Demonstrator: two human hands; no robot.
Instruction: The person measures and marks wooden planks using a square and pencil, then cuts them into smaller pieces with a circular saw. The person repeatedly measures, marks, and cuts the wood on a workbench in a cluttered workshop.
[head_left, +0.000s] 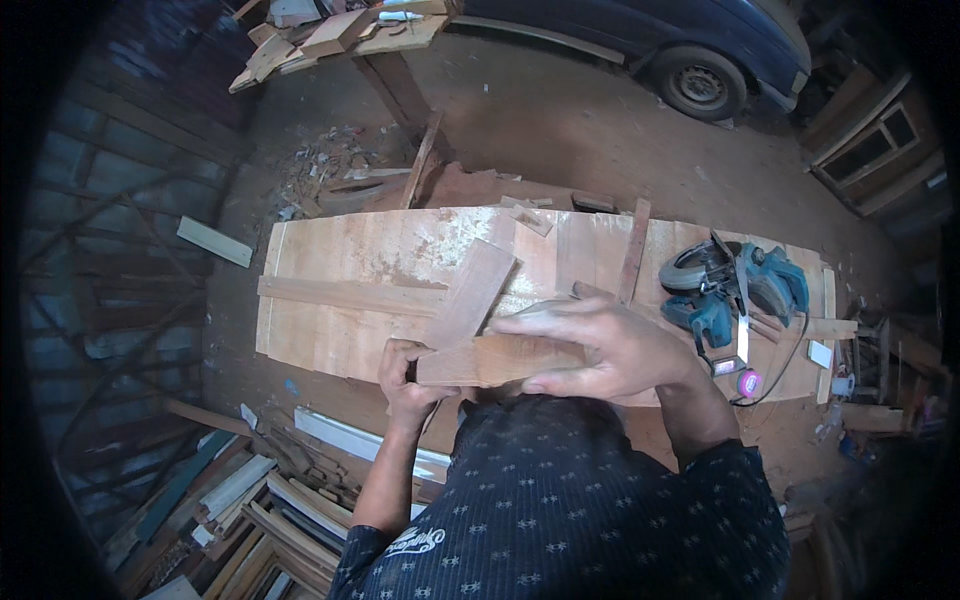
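Close to my body, both hands grip a short, thick wooden block (480, 362), held above the near edge of the workbench. My left hand (408, 388) is closed around its left end, thumb along the lower side. Wrapped over the right part is my right hand (625, 352), with fingers along the far side and thumb on the near side. Just beyond the block, a flat piece of board (475, 287) lies at a slant; its near end is hidden behind the block. Underneath is the pale wooden bench top (345, 340), with light dust on its far part.
On the bench's right lie a teal circular saw (770, 285) with a cord, a metal square (742, 345) and a pink tape measure (748, 382). A narrow strip (635, 250) crosses the bench. Stacked timber (270, 510) stands lower left; a dark vehicle (620, 30) is parked beyond.
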